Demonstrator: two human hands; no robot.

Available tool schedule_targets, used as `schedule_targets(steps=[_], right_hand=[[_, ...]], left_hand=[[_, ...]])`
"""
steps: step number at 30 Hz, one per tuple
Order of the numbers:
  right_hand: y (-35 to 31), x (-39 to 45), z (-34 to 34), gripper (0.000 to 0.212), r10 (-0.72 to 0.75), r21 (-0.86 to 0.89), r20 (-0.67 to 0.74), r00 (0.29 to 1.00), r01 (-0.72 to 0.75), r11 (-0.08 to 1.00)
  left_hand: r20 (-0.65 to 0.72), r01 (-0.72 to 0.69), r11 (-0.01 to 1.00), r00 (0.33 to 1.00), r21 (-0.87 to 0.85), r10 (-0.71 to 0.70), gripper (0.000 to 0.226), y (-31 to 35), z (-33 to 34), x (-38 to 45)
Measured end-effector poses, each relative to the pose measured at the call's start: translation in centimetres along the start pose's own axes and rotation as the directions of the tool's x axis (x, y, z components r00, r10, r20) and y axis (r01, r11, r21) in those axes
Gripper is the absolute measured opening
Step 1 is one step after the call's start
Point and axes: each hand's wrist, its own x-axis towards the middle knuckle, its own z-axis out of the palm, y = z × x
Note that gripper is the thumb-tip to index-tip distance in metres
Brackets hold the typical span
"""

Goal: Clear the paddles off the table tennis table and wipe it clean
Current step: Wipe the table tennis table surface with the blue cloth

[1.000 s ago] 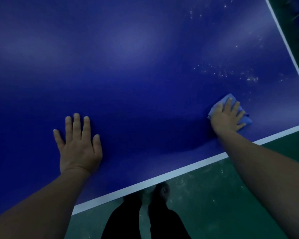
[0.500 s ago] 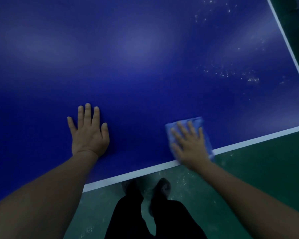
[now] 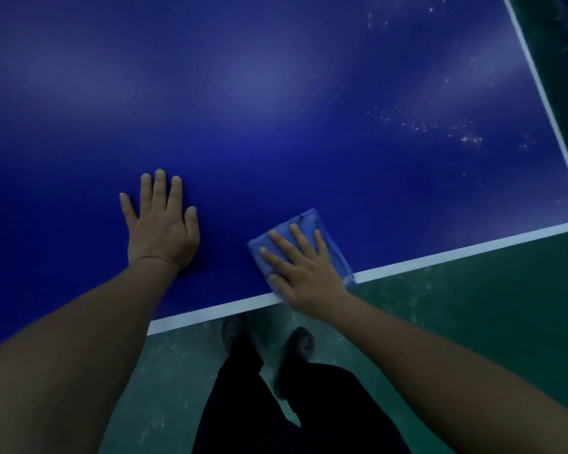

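The blue table tennis table (image 3: 276, 109) fills most of the head view, with a white line along its near and right edges. My right hand (image 3: 304, 270) presses flat on a folded light-blue cloth (image 3: 312, 224) at the near edge, fingers straight and spread. My left hand (image 3: 159, 231) rests flat on the bare surface just to the left of the cloth, fingers straight. No paddles are in view. White specks and dust (image 3: 440, 126) dot the table towards the far right.
Below the near edge lies a green floor (image 3: 473, 306). My dark trouser legs and shoes (image 3: 300, 344) stand close to the table's edge. The table's right edge (image 3: 538, 86) runs up the right side of the view.
My right hand has slid the cloth leftward along the near edge, from near the right corner to close beside my left hand. My left hand stays flat on the table.
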Motion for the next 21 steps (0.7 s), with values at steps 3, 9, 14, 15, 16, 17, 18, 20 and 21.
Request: schedule_targets(steps=[3,9,14,15,16,17,18,20,21], right_hand=[[7.2,-3.3,-1.4,0.058,0.329,-0.068,0.101,0.939,-0.324,0.944],[14.5,-3.7,-4.2,0.06,0.85,0.113,0.143,0.507,-0.861,0.495],[7.4,2.8,-2.4,0.058,0.56,0.047,0.075,0.825,-0.564,0.824],[6.2,3.1,-2.1,0.059,0.405,0.03,0.096,0.909,-0.409,0.912],[5.8,2.8,-1.9,0.06,0.249,0.025,0.127,0.96,-0.254,0.967],[6.4,2.1,-2.0,0.061,0.133,0.031,0.141,0.981,-0.138,0.99],[8.2,1.1,-2.2,0.062,0.075,0.04,0.134,0.988,-0.082,0.996],[14.0,-1.5,-3.0,0.059,0.148,0.022,0.084,0.985,-0.15,0.988],[17.7,-3.1,-3.5,0.058,0.259,-0.001,0.054,0.964,-0.259,0.966]], left_hand=[[0.018,-0.012,1.0,1.0,0.0,0.012,0.068,0.0,-0.3,-0.1],[0.042,0.004,0.994,0.999,-0.107,0.0,0.065,0.2,-1.3,-0.1],[0.005,-0.049,0.997,0.999,-0.054,0.049,0.065,7.2,1.4,-5.1],[0.026,-0.044,0.998,0.999,-0.055,0.045,0.066,9.6,2.4,-6.4],[0.044,-0.028,0.998,0.999,-0.056,0.03,0.069,12.1,3.4,-7.6],[0.057,-0.007,0.998,0.998,-0.056,0.01,0.071,14.5,4.3,-8.6],[0.065,0.012,0.999,0.998,-0.053,-0.008,0.072,16.7,5.1,-9.4],[0.074,0.038,0.999,0.997,-0.031,-0.036,0.072,20.2,6.3,-10.3],[0.073,0.053,0.998,0.996,-0.025,-0.051,0.072,21.8,6.6,-10.3]])
